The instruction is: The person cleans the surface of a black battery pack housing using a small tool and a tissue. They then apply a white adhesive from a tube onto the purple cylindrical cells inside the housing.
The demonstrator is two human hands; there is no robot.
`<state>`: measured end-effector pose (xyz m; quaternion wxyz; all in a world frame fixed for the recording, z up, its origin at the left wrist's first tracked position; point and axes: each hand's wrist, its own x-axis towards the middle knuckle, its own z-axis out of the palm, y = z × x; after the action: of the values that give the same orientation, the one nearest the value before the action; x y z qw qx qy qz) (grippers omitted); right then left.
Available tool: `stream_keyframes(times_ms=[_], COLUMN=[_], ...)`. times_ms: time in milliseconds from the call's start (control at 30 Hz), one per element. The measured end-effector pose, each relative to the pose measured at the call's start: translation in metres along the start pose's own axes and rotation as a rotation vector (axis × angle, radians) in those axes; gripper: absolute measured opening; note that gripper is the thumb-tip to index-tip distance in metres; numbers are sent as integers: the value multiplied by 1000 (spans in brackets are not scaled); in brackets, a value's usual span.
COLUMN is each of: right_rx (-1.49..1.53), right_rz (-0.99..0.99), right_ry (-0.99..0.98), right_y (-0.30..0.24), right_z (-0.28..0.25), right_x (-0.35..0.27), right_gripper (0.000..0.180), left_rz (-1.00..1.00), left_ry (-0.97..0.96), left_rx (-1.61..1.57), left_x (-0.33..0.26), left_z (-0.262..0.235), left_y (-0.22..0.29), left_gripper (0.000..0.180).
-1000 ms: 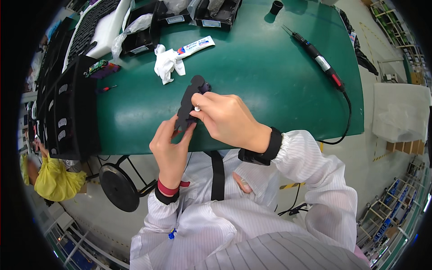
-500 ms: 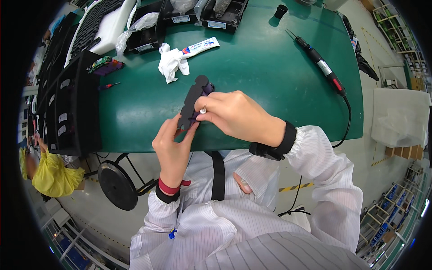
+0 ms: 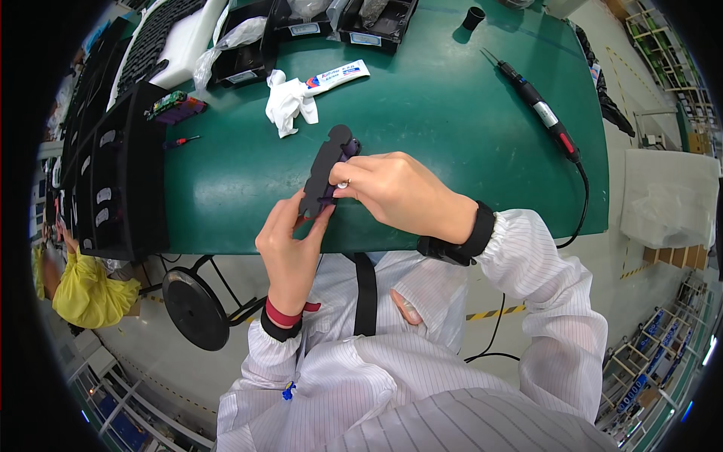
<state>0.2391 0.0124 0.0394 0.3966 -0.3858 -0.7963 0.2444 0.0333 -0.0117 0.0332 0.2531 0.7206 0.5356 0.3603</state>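
Just above the table's near edge, my left hand grips the lower end of a battery pack. It has a flat black face with a scalloped edge and rounded purple sides, and stands tilted with its upper end away from me. My right hand is closed against the pack's right side, thumb and forefinger pinched together. A small white piece shows at those fingers; its kind I cannot make out. The fingers hide part of the pack's side.
Beyond the pack lie a crumpled white cloth and a white tube on the green table. A corded electric screwdriver rests at right. Black bins line the back. Left are a black rack, a circuit-board pack and a small red screwdriver.
The pack and both hands have shifted very slightly, the right fingers a little to the right along the pack. Both grips stay the same.
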Motion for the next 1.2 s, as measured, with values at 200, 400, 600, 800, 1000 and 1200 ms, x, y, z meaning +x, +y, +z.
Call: stream_keyframes(times_ms=[200, 400, 600, 800, 1000, 1200], right_rx=[-27, -22, -3, -62, 60, 11], right_rz=[-34, 107, 189, 181, 305, 215], right_ry=[17, 129, 191, 163, 378, 287], right_y=[-3, -6, -14, -10, -1, 23], right_z=[0, 10, 21, 13, -31, -52], right_x=[6, 4, -5, 1, -6, 0], right_gripper=[13, 19, 20, 23, 13, 13], left_rz=[-6, -27, -40, -10, -11, -2], left_ry=[-4, -6, -5, 4, 15, -21], left_rx=[6, 33, 37, 16, 16, 61], left_x=[0, -1, 2, 0, 0, 3], left_z=[2, 1, 0, 0, 2, -1], left_y=[-1, 2, 4, 0, 4, 5], left_gripper=[37, 35, 36, 35, 36, 34])
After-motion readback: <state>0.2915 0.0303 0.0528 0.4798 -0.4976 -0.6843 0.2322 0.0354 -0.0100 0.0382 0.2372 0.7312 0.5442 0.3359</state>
